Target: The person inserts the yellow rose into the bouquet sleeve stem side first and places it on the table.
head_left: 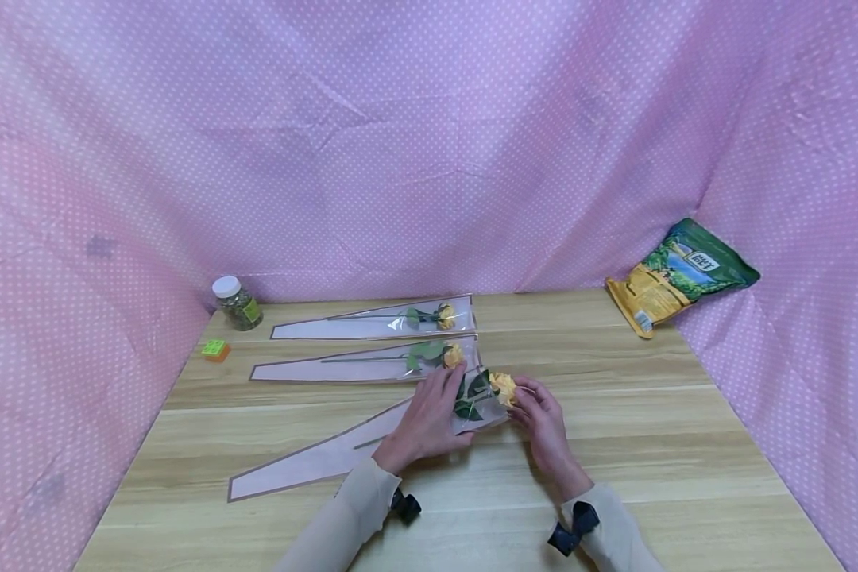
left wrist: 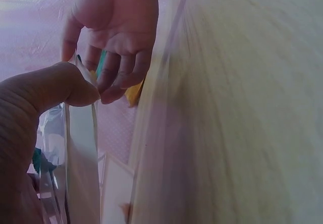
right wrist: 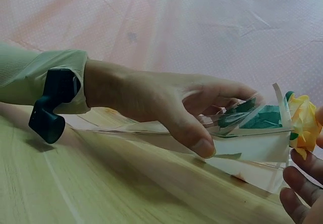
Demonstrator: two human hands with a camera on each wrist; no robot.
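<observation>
A yellow artificial rose lies partly inside a long tapered flower sleeve with a clear front and pale back. Its bloom sticks out past the wide right end, while the green leaves show inside. My left hand grips the sleeve near that end, fingers over the far side and thumb at the near edge. At the bloom, my right hand holds the rose between thumb and fingers. The lower stem shows through the sleeve left of my left hand.
Two sleeves with yellow roses, a back one and a middle one, lie behind. A white-lidded jar and small block stand at left. A green and yellow bag leans against the pink curtain at right.
</observation>
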